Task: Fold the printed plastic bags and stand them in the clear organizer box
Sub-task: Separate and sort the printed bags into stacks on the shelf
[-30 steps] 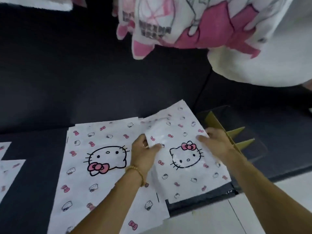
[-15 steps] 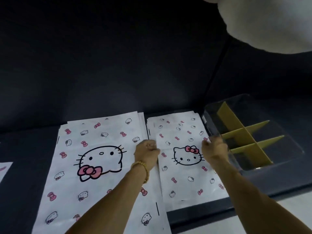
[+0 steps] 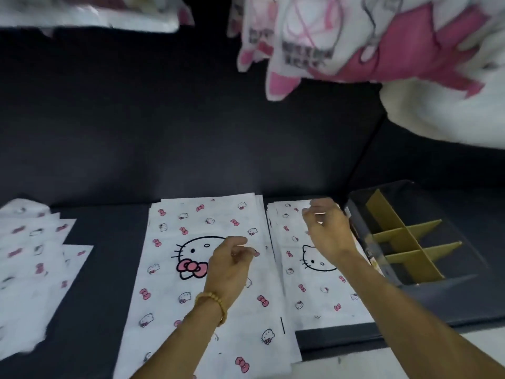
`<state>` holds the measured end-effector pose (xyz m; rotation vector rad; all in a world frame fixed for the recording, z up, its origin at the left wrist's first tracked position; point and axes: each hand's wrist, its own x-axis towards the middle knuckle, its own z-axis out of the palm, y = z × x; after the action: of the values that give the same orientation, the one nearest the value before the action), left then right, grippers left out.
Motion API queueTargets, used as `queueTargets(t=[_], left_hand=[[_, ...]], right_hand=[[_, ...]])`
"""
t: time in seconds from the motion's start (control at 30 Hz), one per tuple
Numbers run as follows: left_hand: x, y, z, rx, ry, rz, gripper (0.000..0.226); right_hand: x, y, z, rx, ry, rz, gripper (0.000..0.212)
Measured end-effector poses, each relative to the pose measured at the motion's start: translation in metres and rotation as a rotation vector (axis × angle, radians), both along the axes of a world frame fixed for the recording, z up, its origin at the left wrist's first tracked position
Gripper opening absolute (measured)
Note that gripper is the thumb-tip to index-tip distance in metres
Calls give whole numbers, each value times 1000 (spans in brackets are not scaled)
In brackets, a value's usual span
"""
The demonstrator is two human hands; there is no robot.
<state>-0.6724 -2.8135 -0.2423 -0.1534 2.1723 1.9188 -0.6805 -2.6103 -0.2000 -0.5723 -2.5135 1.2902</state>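
Observation:
A small printed plastic bag (image 3: 322, 285), white with a cat face and pink bows, lies flat on top of a small stack. My right hand (image 3: 328, 231) hovers over that stack's far edge, fingers curled and apart, holding nothing that I can see. My left hand (image 3: 232, 266), with a bead bracelet at the wrist, floats loosely curled above the larger stack of bags (image 3: 191, 269); nothing is in it. Right of the small stack sits the clear organizer box (image 3: 448, 281) with tan cardboard dividers (image 3: 401, 236). Its compartments hold no bags.
More printed bags (image 3: 32, 255) are spread at the left edge. Everything rests on a dark cushioned surface (image 3: 164, 132). A pink-and-white printed fabric item (image 3: 355, 36) and a white cushion (image 3: 451, 110) lie at the far right. Pale floor (image 3: 382, 362) shows below the front edge.
The small bag, held up in both hands a second ago, now lies flat on its stack. My right hand moved to the stack's far edge; my left shifted over the large stack.

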Motion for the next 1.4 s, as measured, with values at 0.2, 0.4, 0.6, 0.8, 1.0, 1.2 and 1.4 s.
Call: queueTargets(t=[0.2,0.4,0.6,0.8,1.0,1.2,1.4], left_hand=[[29,-97,53,45,98,118,22],[58,-212,76,30,177,293,18],[94,-332,65,-9,155,545,13],[137,-452,34,-59,58,788,13],[149,-546,0,-133,-90,935,16],[123,-605,-46,-226,-200,985,33],[99,-626,-69,-278,-298,955,59]], right_hand=[[1,-114,59,-137,172,152,12],[11,-239,79,-332,155,230,16],[11,-370,68,-412,90,419,13],[5,-485,49,-439,21,579,7],[-7,-568,16,-422,-57,658,9],[-34,-624,-35,-312,-138,715,17],[-48,-675,-87,110,-324,965,81]])
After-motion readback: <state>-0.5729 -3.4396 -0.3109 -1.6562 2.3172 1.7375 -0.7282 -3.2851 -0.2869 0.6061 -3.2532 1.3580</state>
